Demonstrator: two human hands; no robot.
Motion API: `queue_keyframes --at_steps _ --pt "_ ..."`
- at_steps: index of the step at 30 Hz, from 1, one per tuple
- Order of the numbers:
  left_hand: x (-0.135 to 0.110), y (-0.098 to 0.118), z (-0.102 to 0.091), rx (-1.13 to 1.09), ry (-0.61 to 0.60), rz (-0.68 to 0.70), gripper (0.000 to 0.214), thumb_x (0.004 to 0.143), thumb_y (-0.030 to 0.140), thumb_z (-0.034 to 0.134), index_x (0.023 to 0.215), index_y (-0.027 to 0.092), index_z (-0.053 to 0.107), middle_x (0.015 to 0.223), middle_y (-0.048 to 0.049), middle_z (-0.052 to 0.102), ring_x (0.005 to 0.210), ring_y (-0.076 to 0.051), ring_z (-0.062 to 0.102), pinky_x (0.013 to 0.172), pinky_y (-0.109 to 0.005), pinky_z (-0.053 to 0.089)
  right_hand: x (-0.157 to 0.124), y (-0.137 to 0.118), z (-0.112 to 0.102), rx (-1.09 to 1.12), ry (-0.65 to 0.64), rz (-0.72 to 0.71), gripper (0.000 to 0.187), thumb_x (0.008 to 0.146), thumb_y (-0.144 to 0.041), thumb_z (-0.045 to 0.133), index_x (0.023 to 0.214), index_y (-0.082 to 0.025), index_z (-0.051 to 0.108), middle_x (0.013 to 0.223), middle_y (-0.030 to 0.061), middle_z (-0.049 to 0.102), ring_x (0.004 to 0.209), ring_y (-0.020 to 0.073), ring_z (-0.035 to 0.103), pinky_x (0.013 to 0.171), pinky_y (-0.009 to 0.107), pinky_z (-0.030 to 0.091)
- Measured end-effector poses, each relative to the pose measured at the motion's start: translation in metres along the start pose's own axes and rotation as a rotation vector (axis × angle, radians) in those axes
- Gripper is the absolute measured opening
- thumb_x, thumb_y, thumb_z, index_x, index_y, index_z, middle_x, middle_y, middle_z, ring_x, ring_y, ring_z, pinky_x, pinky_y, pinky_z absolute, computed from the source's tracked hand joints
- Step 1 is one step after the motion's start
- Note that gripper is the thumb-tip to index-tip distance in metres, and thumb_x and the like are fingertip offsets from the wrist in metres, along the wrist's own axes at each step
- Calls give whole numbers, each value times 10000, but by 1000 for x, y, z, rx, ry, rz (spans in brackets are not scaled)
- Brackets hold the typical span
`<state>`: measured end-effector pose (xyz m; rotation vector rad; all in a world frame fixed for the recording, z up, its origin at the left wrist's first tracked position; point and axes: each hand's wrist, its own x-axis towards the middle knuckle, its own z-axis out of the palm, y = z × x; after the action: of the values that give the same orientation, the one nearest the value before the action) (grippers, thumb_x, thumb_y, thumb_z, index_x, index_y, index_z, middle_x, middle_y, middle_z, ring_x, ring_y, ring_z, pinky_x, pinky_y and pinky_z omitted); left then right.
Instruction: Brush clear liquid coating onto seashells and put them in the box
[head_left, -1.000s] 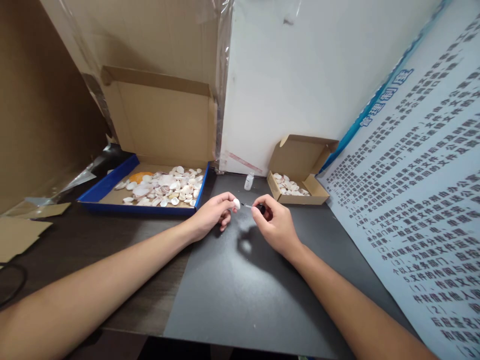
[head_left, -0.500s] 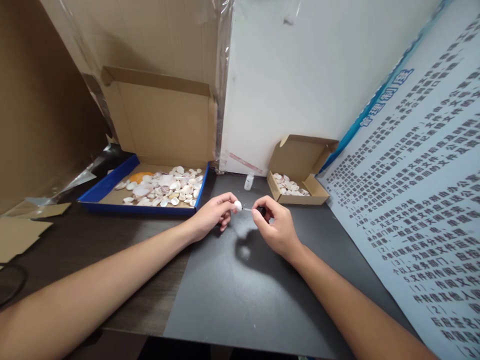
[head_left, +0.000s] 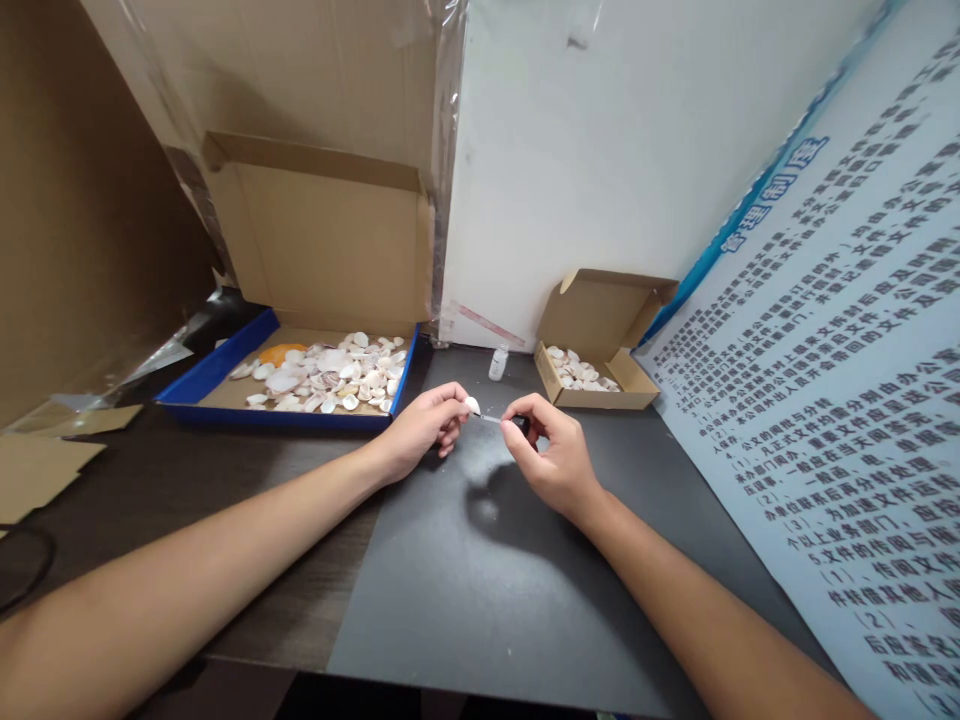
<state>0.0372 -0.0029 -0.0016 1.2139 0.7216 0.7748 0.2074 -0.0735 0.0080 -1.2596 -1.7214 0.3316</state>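
Note:
Between thumb and fingers, my left hand (head_left: 429, 428) pinches a small white seashell (head_left: 472, 405) above the dark grey mat (head_left: 450, 600). My right hand (head_left: 551, 450) grips the black cap of a thin brush applicator (head_left: 491, 419), whose pale stem points left at the shell. The tip lies at or very near the shell's lower edge; contact is too small to tell. Beyond the hands a small white-labelled bottle (head_left: 498, 363) stands upright on the mat, apart from both hands.
A blue-sided cardboard box (head_left: 285, 418) with many shells and an orange piece lies open at left. The smaller open cardboard box (head_left: 615, 400) at right also holds shells. Cardboard scraps (head_left: 45, 475) lie far left; a printed board (head_left: 847, 350) borders the right.
The shell has turned in my left fingers and now shows more edge-on. My right hand and the applicator have shifted slightly left. Boxes and bottle stay put.

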Motion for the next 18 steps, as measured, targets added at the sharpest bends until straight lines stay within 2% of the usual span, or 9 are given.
queue_keyframes --at_steps 6,12,18 --pt "-1 1 0 -62 4 22 162 754 251 624 720 189 478 567 68 421 406 -49 342 372 -170 295 0 1 1 -53 23 15 81 830 -260 558 787 -193 576 580 -45 450 501 100 390 511 228 344" --pt "-2 1 0 -60 -7 17 173 758 257 638 717 186 486 538 73 400 410 -53 345 377 -172 293 -1 0 1 -4 5 -19 80 845 -264 562 830 -192 593 579 -49 446 501 100 407 511 230 351" --pt "-3 3 0 -86 6 14 174 768 242 634 707 180 483 531 75 378 417 -50 345 383 -167 292 0 2 2 41 -38 8 71 855 -251 555 877 -191 586 609 -45 474 511 100 439 522 228 377"
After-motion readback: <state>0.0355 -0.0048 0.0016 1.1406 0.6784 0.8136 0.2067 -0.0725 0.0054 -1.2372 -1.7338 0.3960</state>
